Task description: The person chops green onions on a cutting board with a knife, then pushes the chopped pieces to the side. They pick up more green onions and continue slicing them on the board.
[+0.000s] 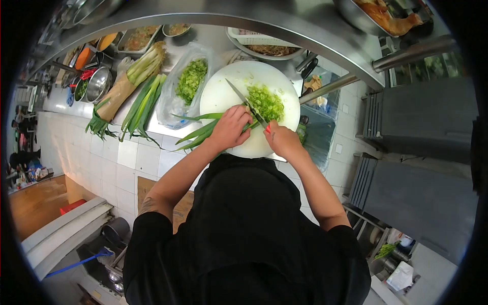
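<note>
On a round white cutting board (pixel 216 96) my left hand (pixel 231 126) presses down a bunch of green onions (pixel 199 136), fingers curled over them. Their leafy ends stick out past the board's left edge. My right hand (pixel 283 140) grips the red handle of a kitchen knife (pixel 237 91), its blade pointing up and left, close beside the left fingertips. A heap of chopped green onion (pixel 265 103) lies on the board, to the right of the blade. Left of the board, a clear plastic bag (pixel 170 104) holds more chopped green onion (pixel 192 80).
Whole green onions (pixel 143 107) and a paper-wrapped bundle of them (pixel 113 101) lie on the steel counter to the left. Metal bowls (pixel 99 85) stand beyond. A steel shelf edge (pixel 213 19) runs above the counter's back. A white basket (pixel 264 40) sits behind the board.
</note>
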Motion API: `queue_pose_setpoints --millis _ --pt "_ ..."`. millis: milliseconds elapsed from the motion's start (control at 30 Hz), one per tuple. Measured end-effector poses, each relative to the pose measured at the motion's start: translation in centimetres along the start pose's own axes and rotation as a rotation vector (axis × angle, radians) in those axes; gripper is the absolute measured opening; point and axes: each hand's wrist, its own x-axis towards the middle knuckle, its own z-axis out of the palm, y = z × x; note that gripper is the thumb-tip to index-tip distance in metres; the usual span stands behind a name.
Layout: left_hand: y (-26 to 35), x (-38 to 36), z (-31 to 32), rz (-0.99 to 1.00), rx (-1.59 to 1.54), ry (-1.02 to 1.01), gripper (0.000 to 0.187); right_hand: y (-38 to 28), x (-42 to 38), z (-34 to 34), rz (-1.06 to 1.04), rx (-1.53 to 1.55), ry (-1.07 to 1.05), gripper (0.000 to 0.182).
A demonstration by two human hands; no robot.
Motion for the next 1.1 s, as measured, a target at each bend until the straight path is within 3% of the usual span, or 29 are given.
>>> queue_pose_setpoints --millis 100,267,500,600,700,1100 --pt "-0.1 0.0 0.2 -0.016 0.005 0.001 0.032 -1.3 -3.0 -2.8 -0.012 0.004 -0.018 0.029" --pt "0.1 0.0 0.1 -0.025 -0.003 0.009 0.032 0.6 -0.1 1.7 0.019 -0.001 -0.023 0.03" --pt "0.0 0.0 0.2 -0.018 -0.005 0.037 0.032 -1.5 -3.2 -2.8 0.003 0.035 -0.037 0.028" --pt "0.0 -0.1 0.3 -0.004 -0.001 0.042 0.032 0.6 -0.6 2.6 -0.017 0.077 0.029 0.029" --pt "0.1 -0.2 -0.1 -0.025 -0.016 0.035 0.032 0.5 1.2 1.9 0.012 0.063 0.019 0.03" --pt "0.6 -0.4 -1.1 -0.007 0.062 -0.008 0.038 -0.2 -4.8 -0.6 -0.079 -0.051 0.116 0.027"
